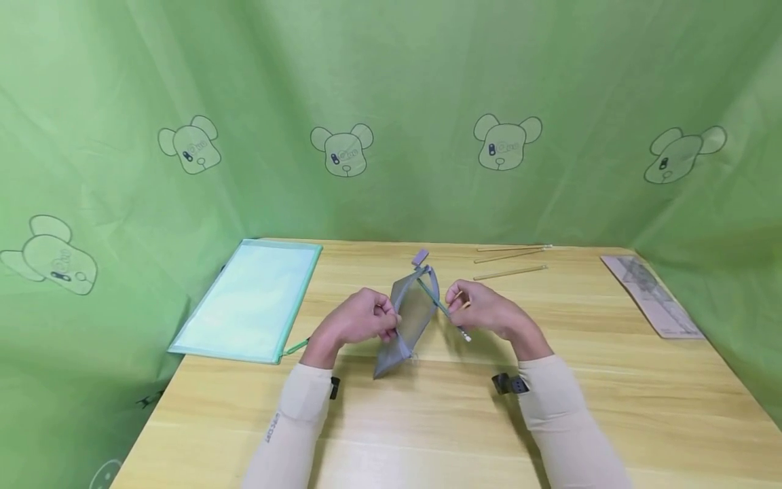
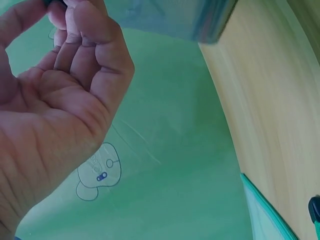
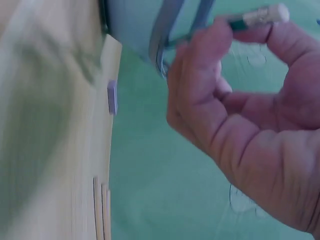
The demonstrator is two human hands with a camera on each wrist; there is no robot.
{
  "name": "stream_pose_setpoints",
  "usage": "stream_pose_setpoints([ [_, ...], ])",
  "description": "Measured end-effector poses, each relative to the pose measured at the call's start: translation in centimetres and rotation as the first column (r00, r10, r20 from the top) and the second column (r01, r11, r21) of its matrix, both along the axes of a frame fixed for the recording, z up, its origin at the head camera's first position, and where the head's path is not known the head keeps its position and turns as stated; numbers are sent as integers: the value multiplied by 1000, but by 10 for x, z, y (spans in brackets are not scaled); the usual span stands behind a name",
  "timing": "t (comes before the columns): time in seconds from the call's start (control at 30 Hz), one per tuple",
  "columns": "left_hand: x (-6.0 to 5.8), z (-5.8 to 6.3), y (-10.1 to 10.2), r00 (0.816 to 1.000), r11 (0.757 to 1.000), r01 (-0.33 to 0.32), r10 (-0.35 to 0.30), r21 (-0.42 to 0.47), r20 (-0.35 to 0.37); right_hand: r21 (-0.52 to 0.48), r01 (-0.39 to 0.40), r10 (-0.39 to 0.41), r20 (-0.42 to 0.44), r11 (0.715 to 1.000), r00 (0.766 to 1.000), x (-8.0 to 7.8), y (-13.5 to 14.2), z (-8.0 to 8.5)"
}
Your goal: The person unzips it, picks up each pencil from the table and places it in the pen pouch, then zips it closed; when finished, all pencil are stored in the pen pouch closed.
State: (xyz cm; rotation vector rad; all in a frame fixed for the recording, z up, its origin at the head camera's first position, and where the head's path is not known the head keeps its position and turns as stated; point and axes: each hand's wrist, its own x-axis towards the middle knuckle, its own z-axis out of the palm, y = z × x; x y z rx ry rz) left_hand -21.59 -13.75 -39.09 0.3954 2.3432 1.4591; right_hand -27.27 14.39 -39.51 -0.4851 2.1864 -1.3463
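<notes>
My left hand pinches the near side of a grey-blue zipper pouch, which is held up with its mouth parted. In the left wrist view part of the pouch shows past the curled fingers. My right hand pinches a dark green pencil by thumb and fingers. The pencil's far end lies within the pouch mouth, while its white eraser end points out towards me. In the right wrist view the eraser end of the pencil sticks out beside the thumb.
A purple block eraser lies behind the pouch. Several wooden pencils lie at the back right. At the left is a teal-edged zipper folder with a green pull. A pinkish flat packet lies far right. Green curtains surround the table.
</notes>
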Motion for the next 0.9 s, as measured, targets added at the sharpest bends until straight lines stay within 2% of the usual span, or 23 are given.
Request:
stream_pose_setpoints([
  [0.27, -1, -1, 8, 999, 1000, 30, -30, 9, 19, 39, 108, -99, -179, 993, 979, 14, -38, -4],
  [0.43, -2, -1, 6, 1000, 999, 8, -9, 39, 29, -54, 122, -131, -202, 991, 971, 18, -48, -4],
  [0.6, -3, -1, 1, 999, 997, -42, 40, 68, 35, -169, 73, -106, -195, 983, 975, 17, -44, 0],
  [0.77, -1, 2, -4, 998, 997, -61, 60, 46, 32, -144, 37, -69, -226, 989, 972, 8, -31, 0],
  [0.9, -1, 2, -9, 998, 998, -62, 61, 22, 30, -79, 25, -43, -233, 997, 972, -4, -12, -6],
])
